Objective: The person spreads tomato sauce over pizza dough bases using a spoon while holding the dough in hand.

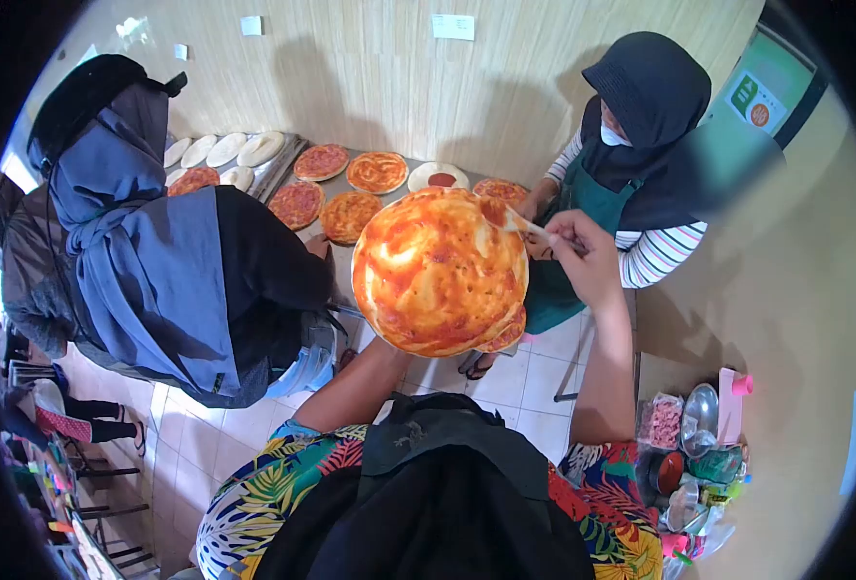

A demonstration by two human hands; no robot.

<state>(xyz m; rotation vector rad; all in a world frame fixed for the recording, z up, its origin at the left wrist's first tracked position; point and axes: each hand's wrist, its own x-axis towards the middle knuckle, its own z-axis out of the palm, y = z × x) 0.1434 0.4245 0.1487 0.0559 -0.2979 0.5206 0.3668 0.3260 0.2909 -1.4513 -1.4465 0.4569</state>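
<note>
A round pizza base (436, 275) coated in red-orange sauce is held up in front of me. My left forearm (362, 382) runs beneath it and my left hand supports it from below; the fingers are hidden. My right hand (583, 246) is closed round the handle of a pale utensil that looks like a spatula (530, 226). Its sauce-smeared end touches the upper right part of the base. At the lower right rim sits a thicker, redder patch of sauce (505, 333).
Sauced bases (351, 217) and plain dough rounds (227, 150) lie on the counter along the wall. One person (147, 242) stands close at left, another in a green apron (573, 280) at right. At lower right are a metal bowl (701, 416), a bag of pink pieces (662, 422) and a red-filled container (671, 471).
</note>
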